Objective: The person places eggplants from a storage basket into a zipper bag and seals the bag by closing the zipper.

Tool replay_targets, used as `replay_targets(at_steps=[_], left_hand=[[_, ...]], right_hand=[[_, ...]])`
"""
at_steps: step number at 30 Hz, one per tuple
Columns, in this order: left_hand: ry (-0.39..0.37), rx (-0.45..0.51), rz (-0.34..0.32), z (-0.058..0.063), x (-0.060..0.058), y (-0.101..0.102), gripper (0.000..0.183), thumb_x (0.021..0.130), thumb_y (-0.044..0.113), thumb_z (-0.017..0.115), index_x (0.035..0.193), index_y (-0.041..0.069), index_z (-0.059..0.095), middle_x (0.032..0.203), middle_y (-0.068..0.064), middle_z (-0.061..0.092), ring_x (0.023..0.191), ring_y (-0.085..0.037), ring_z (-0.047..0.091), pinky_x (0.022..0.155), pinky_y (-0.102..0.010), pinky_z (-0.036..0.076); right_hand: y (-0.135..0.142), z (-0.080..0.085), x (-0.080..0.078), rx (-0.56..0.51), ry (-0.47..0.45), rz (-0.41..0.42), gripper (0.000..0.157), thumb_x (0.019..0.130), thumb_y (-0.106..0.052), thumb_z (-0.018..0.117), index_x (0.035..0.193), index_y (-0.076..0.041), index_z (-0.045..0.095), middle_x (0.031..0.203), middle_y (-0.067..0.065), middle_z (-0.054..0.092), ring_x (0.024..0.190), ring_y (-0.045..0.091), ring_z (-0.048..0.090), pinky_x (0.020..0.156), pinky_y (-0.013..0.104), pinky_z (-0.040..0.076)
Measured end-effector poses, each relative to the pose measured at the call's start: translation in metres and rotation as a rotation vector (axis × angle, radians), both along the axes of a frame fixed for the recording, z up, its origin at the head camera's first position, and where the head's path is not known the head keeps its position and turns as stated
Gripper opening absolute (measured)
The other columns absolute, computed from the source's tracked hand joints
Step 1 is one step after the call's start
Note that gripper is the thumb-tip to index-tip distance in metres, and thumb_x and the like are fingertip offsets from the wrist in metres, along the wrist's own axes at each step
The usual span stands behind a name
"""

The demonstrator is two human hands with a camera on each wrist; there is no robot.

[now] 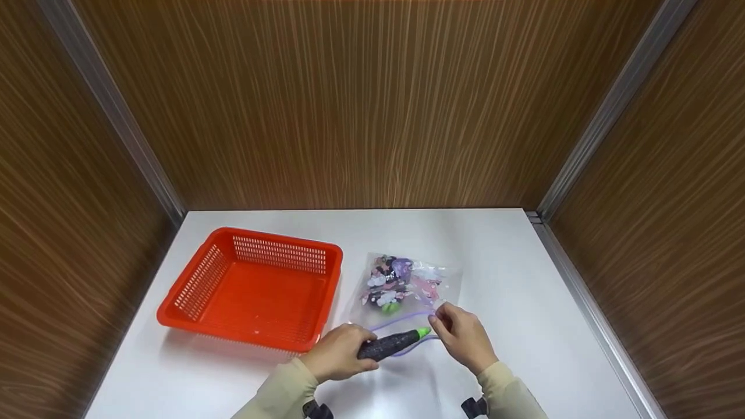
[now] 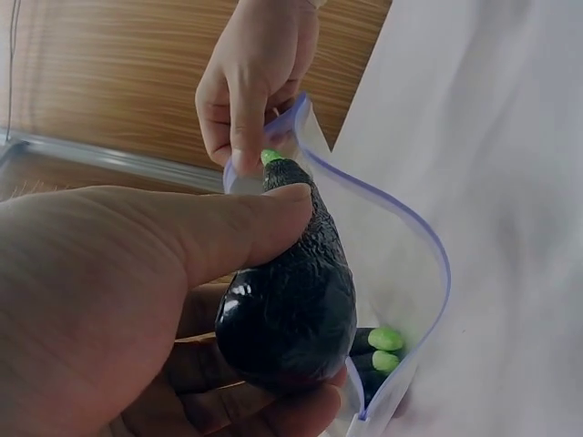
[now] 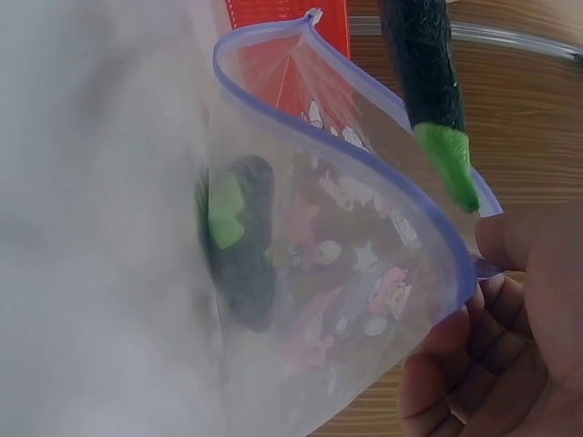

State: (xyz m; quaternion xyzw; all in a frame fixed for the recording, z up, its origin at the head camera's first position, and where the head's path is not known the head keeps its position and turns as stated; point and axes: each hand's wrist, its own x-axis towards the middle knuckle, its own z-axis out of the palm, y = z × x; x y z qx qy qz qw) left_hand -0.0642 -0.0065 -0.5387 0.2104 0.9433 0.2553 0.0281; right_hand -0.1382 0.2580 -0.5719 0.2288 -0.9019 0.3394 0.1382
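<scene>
My left hand [image 1: 342,352] grips a dark, glossy eggplant [image 2: 290,291] with a bright green stem tip, thumb along its upper side. It is held over the mouth of a clear zip bag [image 1: 356,311] that has a purple zip edge and printed cartoon figures. My right hand [image 1: 464,337] pinches the bag's rim at its right end, and the mouth gapes. Close to the right fingertips is the eggplant's green tip [image 3: 446,159]. Inside the bag lie dark vegetables with green ends [image 2: 386,340], partly hidden by the film.
A red plastic basket [image 1: 167,317] with slotted walls stands to the left of the bag on the white table [image 1: 524,273]. Wood-grain panels [image 1: 349,105] close off the back and both sides, with metal rails [image 1: 582,291] along the corners.
</scene>
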Motion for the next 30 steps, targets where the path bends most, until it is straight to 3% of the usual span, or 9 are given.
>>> replay_targets(at_steps=[10, 20, 30], left_hand=[[-0.044, 0.027, 0.036, -0.01, -0.005, 0.011, 0.043, 0.073, 0.039, 0.073, 0.105, 0.01, 0.066, 0.087, 0.004, 0.059, 0.076, -0.009, 0.05, 0.071, -0.027, 0.043], [0.038, 0.073, 0.044, -0.024, -0.011, 0.024, 0.031, 0.077, 0.033, 0.07, 0.096, 0.009, 0.066, 0.081, 0.005, 0.056, 0.071, -0.008, 0.049, 0.064, -0.025, 0.041], [0.026, 0.096, 0.095, -0.028, -0.014, 0.034, 0.032, 0.079, 0.032, 0.069, 0.099, 0.008, 0.065, 0.086, 0.002, 0.059, 0.076, -0.01, 0.052, 0.068, -0.029, 0.043]], right_hand=[[-0.001, -0.001, 0.001, -0.017, -0.013, 0.006, 0.015, 0.087, -0.03, 0.061, 0.075, -0.027, 0.053, 0.06, -0.016, 0.045, 0.051, 0.004, 0.042, 0.046, 0.022, 0.036], [-0.003, -0.001, 0.001, -0.031, 0.034, 0.027, 0.016, 0.086, -0.028, 0.063, 0.074, -0.028, 0.052, 0.06, -0.02, 0.042, 0.051, 0.002, 0.04, 0.046, 0.022, 0.034], [-0.004, 0.0, 0.001, -0.038, 0.063, 0.033, 0.016, 0.085, -0.026, 0.065, 0.074, -0.027, 0.053, 0.059, -0.02, 0.04, 0.051, 0.002, 0.039, 0.046, 0.022, 0.033]])
